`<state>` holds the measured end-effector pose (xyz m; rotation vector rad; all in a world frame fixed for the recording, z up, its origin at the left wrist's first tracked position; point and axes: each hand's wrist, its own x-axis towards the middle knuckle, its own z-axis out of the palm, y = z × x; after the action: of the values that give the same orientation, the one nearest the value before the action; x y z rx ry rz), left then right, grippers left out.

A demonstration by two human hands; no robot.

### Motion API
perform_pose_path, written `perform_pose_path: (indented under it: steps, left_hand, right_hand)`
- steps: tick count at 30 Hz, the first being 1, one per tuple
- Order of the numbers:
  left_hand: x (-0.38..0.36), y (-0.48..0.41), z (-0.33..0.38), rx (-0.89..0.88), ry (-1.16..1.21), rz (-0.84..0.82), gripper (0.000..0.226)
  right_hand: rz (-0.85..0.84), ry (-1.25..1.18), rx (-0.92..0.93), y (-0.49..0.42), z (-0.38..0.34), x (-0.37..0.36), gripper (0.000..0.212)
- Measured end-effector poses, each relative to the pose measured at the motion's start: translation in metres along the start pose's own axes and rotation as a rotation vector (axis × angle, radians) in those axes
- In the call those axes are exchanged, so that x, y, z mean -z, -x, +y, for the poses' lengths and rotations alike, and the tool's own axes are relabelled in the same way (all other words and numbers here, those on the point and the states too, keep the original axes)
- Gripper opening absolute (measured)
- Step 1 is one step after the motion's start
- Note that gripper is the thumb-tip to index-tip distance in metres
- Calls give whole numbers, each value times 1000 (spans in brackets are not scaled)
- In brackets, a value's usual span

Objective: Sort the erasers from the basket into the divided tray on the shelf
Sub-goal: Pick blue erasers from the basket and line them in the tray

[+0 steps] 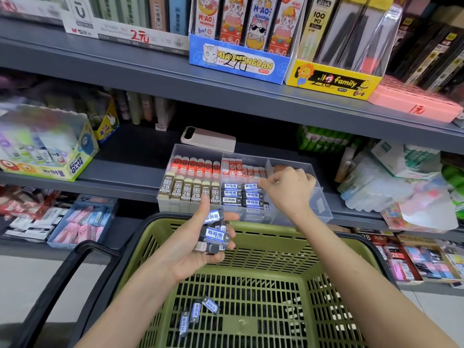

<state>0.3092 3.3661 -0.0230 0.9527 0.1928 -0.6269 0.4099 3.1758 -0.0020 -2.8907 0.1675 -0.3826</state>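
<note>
A clear divided tray point(322, 204) sits on the middle shelf. Its compartments hold red-sleeved erasers point(194, 165), brown 2B erasers point(187, 190) and black erasers with blue labels point(232, 194). My right hand point(288, 188) is over the tray, fingertips pinching one black-and-blue eraser point(251, 187) at the stack. My left hand point(198, 243) hovers above the green basket point(253, 262) and grips a small bundle of black-and-blue erasers point(214, 233). Three more such erasers point(198, 311) lie on the basket floor.
A phone point(208, 138) lies on the shelf behind the tray. A glue box point(47, 146) stands to the left, packaged goods point(391, 182) to the right. The basket's black handle point(62, 285) hangs at its left side. Upper shelf carries display boxes point(238, 61).
</note>
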Motion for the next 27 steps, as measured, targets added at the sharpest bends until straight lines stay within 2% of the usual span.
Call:
perform_pose_path:
  steps: [5,12,14,16,17,19,22,24,27]
  left_hand:
    - [-1,0,0,6,7,-1,70]
    - [0,1,1,0,6,-1,70]
    - [-1,1,0,-3,13,-4,72]
    - [0,0,0,-5,21,-9,75]
    - [0,0,1,-5,21,-12,77]
    - [0,0,1,1,8,-26,80]
    - [-4,1,-1,25,-29,-60,72]
    - [-6,3,-2,41,-42,-67,70]
    - [-5,4,-3,46,-72,-89,70]
  right_hand:
    - [-27,136,52,-5,1,-7,30]
    - [62,265,150,0,-1,-13,32]
    - [105,235,171,6,-2,-4,33]
    - [165,71,251,20,-7,7,28]
    - [132,-63,314,29,-12,14,24]
    - [-109,-333,436,48,-22,27,22]
    - [-419,-378,563,65,-33,35,29]
    - [-483,-407,561,68,-35,36,24]
    - [-557,-617,492,69,-35,40,7]
